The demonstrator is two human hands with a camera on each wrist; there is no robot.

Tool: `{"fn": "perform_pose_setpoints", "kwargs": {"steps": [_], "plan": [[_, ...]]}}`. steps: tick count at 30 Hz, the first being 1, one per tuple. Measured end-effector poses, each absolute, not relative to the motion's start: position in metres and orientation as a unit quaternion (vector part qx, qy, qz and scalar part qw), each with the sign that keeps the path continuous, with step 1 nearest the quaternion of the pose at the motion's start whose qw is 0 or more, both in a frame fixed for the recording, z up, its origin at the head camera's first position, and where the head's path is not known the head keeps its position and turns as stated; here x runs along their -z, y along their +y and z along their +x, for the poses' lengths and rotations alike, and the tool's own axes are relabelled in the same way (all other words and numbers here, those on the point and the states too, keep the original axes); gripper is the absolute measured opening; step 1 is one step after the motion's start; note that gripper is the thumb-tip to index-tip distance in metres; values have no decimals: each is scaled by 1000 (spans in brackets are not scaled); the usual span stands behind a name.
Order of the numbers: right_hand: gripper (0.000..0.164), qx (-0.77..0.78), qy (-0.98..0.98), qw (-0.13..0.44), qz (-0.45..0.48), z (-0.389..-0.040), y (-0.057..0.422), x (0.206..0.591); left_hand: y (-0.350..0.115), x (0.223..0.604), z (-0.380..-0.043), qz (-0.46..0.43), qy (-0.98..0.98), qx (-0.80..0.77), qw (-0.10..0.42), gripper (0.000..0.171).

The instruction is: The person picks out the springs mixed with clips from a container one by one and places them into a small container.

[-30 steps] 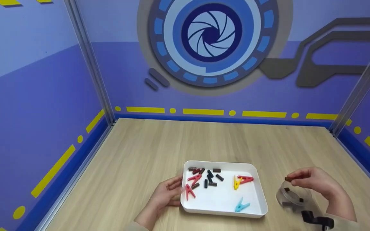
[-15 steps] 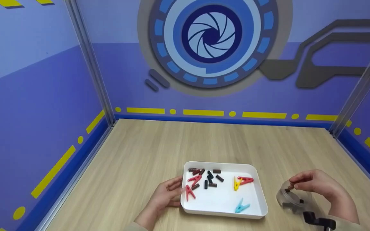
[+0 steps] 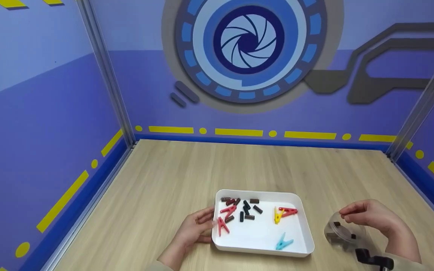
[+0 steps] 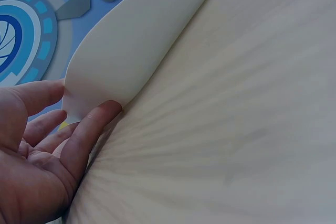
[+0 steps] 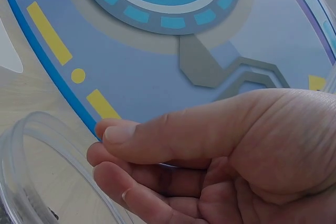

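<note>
In the head view, my left hand (image 3: 193, 229) lies against the left wall of a white tray (image 3: 249, 241). The left wrist view shows its fingertips touching the tray's outer wall (image 4: 123, 40). My right hand (image 3: 375, 216) hovers at the rim of a clear round plastic tub (image 3: 332, 237), with nothing visible at its fingertips. In the right wrist view, thumb and fingers are loosely bent beside the tub's rim (image 5: 21, 145). Dark pieces (image 3: 336, 224) show in the tub. Several small brown ribbed cylinders (image 3: 254, 201) and black ones (image 3: 241, 216) lie in the tray's left half.
Also in the tray are red clips (image 3: 222, 226), a yellow clip (image 3: 278, 215) and a light-blue clip (image 3: 284, 242). A black bracket (image 3: 375, 259) sits at my right wrist. Blue-purple wall panels (image 3: 145, 94) enclose the wooden table (image 3: 187, 165).
A small brown ribbed cylinder was pinched in my right fingers and lowered over the tub; it is now out of them. The left hand and tray have kept their place.
</note>
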State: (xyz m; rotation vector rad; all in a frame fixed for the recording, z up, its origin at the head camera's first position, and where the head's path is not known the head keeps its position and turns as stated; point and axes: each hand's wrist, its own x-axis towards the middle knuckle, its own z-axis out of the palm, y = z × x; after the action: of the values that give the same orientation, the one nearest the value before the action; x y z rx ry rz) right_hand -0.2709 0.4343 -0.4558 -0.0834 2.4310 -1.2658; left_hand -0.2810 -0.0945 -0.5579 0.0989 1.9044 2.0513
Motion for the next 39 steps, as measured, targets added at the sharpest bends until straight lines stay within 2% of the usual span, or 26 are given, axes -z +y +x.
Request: {"fn": "perform_pose_setpoints", "kwargs": {"steps": [20, 39], "plan": [[40, 447, 873, 193, -30, -271, 433, 456, -94, 558, -280, 30, 667, -724, 172, 61], [40, 426, 894, 140, -4, -277, 408, 455, -95, 557, -280, 27, 667, -724, 175, 62]]}}
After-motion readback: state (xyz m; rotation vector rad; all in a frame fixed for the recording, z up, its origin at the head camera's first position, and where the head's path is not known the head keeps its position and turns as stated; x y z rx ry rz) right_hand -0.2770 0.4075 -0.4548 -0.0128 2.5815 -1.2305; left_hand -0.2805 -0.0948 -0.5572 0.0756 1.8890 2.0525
